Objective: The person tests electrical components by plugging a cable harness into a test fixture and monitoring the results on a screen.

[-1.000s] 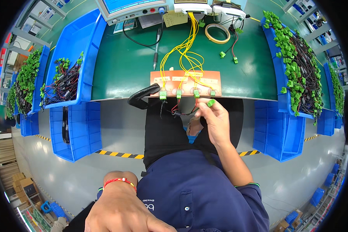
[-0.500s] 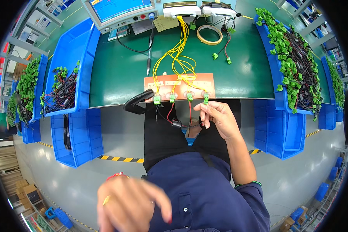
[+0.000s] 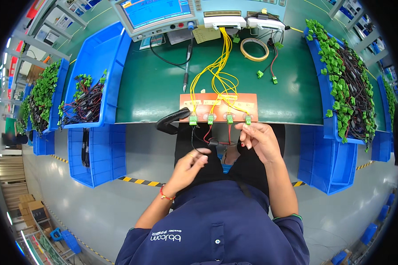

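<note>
On the orange-red board (image 3: 183, 102) at the table's front edge sit several green terminal connectors (image 3: 211, 118) in a row, with yellow wires behind them. Red and black wires hang from them to a black cylindrical piece (image 3: 213, 143) on the cable. My right hand (image 3: 264, 140) has thumb and finger pinched at the lower end of the rightmost green connector (image 3: 248, 119); its wires are partly hidden by the fingers. Below the leftmost connector, my left hand (image 3: 189, 170) has thumb and forefinger apart, close beside the thin black wire (image 3: 193, 140). A black handle (image 3: 171, 121) rests at the board's left.
Blue bins of green-ended cables flank the table, left (image 3: 83, 104) and right (image 3: 340, 84). Lower blue bins (image 3: 97, 157) hang below. At the back stand a screened tester (image 3: 157, 15), a tape roll (image 3: 254, 49) and loose connectors (image 3: 274, 80). A pen-like probe (image 3: 186, 73) lies behind the board.
My left hand has moved up and forward from near my body to beside the hanging wires. The right hand stays at the rightmost connector. The whole view has shifted slightly.
</note>
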Demonstrator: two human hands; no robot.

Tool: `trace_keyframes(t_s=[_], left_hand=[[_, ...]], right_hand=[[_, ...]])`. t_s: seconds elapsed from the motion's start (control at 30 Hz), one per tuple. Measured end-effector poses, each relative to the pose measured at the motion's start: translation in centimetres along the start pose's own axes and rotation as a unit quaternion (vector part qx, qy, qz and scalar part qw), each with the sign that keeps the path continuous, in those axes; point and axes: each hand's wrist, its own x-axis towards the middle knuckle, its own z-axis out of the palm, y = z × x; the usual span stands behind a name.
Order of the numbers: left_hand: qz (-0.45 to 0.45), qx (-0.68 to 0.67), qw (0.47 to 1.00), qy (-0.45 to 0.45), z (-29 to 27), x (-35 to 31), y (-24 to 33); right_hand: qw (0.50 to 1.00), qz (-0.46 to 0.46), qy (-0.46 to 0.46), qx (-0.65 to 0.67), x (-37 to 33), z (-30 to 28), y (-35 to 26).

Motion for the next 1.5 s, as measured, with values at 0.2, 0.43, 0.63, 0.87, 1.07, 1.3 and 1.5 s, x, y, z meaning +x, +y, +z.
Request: trace_keyframes(t_s=[0.2, 0.43, 0.63, 0.87, 1.07, 1.3, 1.5], left_hand=[[0.004, -0.144, 0.978, -0.152, 1.7, 1.0, 0.7], [-0.065, -0.177, 0.977, -0.101, 1.1, 0.8, -0.4], [-0.057, -0.165, 0.983, -0.051, -0.1, 0.5, -0.8], [0.043, -0.142, 0.978, 0.146, -1.6, 2.4, 2.0], [0.064, -0.234, 0.97, 0.014, -1.0, 4.1, 4.3], [-0.014, -0.387, 0.921, -0.029, 0.5, 4.7, 5.4], [-0.017, -0.442, 0.896, -0.025, 0.9, 4.0, 5.2]], right_hand=[[0.975, -0.101, -0.075, -0.185, -2.9, -0.9, 5.3], [0.968, 0.063, -0.215, -0.111, -7.1, -1.6, 4.5], [0.971, -0.039, -0.238, 0.001, -5.2, 0.7, 2.5], [0.979, -0.048, -0.195, -0.031, -4.4, 2.4, 3.0], [0.983, -0.129, -0.132, 0.002, -6.8, -1.1, 1.0], [0.784, -0.295, 0.031, -0.546, -6.0, -3.8, -0.1], [0.995, -0.07, -0.073, 0.002, -1.7, 4.3, 2.6]])
